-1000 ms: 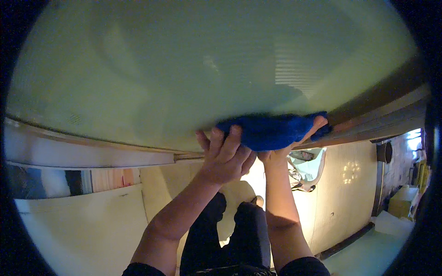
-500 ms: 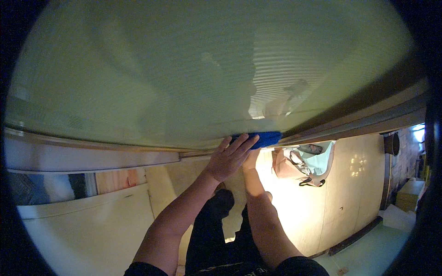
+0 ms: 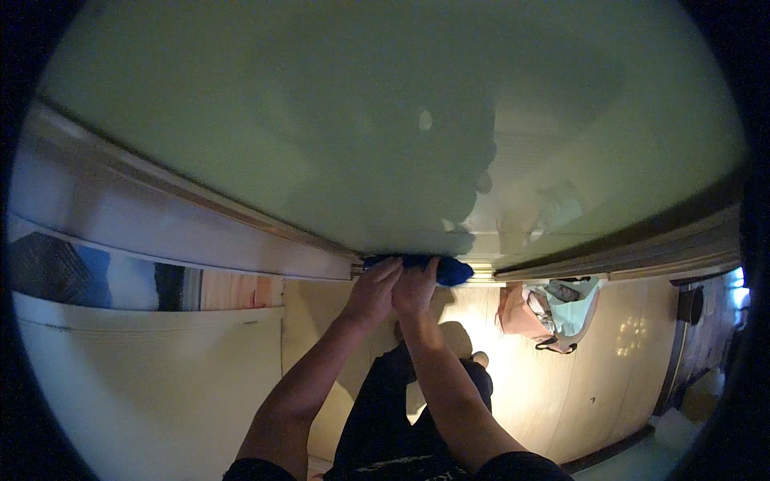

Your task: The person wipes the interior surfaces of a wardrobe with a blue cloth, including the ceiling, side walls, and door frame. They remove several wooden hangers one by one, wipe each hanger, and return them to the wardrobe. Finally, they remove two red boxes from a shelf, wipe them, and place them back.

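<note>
A dark blue cloth (image 3: 455,272) lies bunched along the lower edge of a large glossy greenish panel (image 3: 385,120). Both of my hands are on it, side by side. My left hand (image 3: 373,295) has its fingers pressed against the cloth's left part, near the end of a wooden rail. Just right of it, my right hand (image 3: 412,289) grips the cloth from the near side, its wrist close to the left one. The fingertips of both hands are partly hidden by the cloth and the dim light.
A wooden rail (image 3: 241,215) edges the panel on the left, and another wooden edge (image 3: 626,238) runs off right. On the brightly lit floor (image 3: 513,401) stands a pink and pale-blue bag (image 3: 525,313) with things inside. A cream cabinet (image 3: 144,377) is at lower left, with a dark bin (image 3: 689,305) far right.
The cloth and both hands have shifted left and slightly nearer along the panel's lower edge. My right hand now shows on the cloth beside the left. The whole view has tilted.
</note>
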